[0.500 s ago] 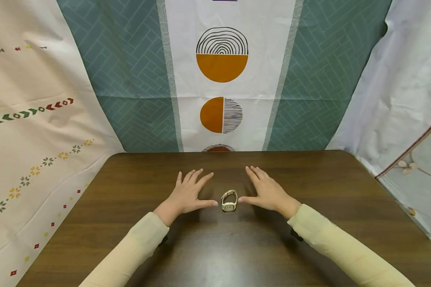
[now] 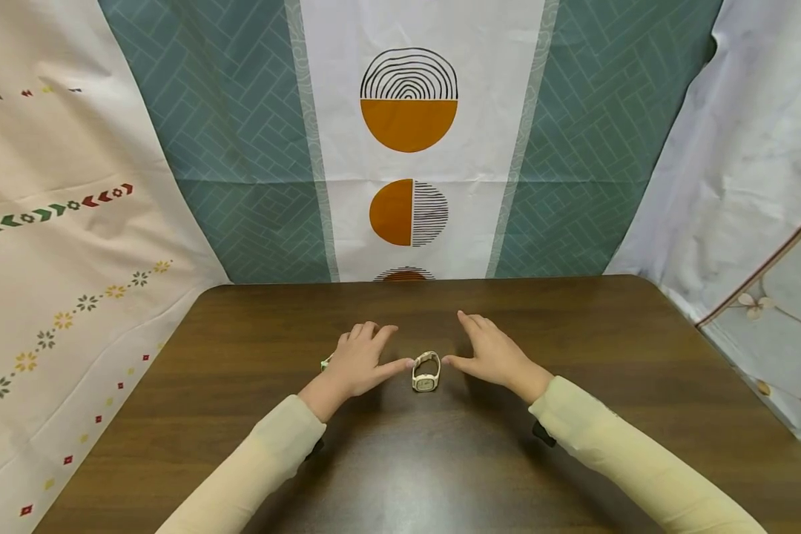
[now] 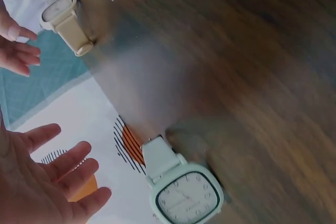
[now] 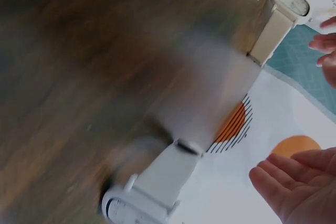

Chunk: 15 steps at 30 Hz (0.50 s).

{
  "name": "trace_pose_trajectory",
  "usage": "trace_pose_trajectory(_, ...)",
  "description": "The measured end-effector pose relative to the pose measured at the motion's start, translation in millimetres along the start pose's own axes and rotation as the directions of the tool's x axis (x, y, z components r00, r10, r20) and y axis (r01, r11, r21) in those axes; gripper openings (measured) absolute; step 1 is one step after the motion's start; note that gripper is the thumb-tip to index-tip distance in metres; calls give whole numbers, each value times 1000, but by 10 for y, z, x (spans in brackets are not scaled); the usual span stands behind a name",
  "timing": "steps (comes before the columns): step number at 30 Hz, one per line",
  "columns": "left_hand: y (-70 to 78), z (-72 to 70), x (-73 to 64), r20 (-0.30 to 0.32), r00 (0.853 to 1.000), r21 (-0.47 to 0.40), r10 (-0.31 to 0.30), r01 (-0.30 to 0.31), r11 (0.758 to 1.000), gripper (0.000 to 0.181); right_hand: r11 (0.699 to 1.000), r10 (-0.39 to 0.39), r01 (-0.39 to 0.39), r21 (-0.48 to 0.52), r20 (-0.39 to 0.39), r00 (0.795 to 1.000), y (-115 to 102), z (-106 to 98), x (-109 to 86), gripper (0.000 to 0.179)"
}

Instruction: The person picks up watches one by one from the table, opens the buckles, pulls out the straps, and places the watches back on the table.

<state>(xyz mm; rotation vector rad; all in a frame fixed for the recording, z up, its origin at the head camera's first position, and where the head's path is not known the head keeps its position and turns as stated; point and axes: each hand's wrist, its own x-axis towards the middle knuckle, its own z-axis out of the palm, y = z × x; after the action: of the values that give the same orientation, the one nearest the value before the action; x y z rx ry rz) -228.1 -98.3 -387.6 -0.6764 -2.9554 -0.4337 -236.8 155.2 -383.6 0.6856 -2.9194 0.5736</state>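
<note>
In the head view, a cream wristwatch with a rounded rectangular case [image 2: 426,383] stands just below the centre of the frame on a dark brown wood-grain tabletop [image 2: 400,475]. Its dial faces the bottom edge, the strap loops behind, and its long axis runs nearly straight up the frame. Left of it, the left hand [image 2: 355,365] has its grip spread wide around nothing; whether its thumb tip touches the watch is unclear. Right of it, the right hand [image 2: 496,357] is likewise spread, its thumb tip just beside the strap. A sliver of a pale mint-green wristwatch [image 2: 325,363] shows beyond the left hand.

In the left wrist view, the left hand's extended fingers fill the lower left. The mint-green watch lies at lower centre, its strap slanting to the upper left; the cream one, upper left, slants down to the right.

In the right wrist view, the cream watch is at upper right, its strap slanting down left. At lower left, a white wristwatch [image 4: 161,179] has its strap pointing up right.
</note>
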Motion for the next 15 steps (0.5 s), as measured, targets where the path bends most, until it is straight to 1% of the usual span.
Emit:
trace_pose_trajectory(4, 27, 25, 37, -2, 1000, -42, -13, 13, 999, 69, 998, 43, -43, 43, 7, 999, -33, -1, 24, 75)
trace_pose_trajectory(9, 48, 50, 70, 19, 999, -84, -33, 34, 996, 68, 996, 61, -62, 61, 4, 998, -74, 24, 60, 62)
trace_pose_trajectory(12, 80, 52, 88, 42, 998, -112, -57, 61, 992, 70, 996, 63, -63, 70, 0, 998, -71, 50, 81, 57)
trace_pose_trajectory(15, 108, 56, 96, 68, 994, -135, -91, 100, 986, 75, 992, 68, -67, 111, 0, 998, -66, 86, 100, 52)
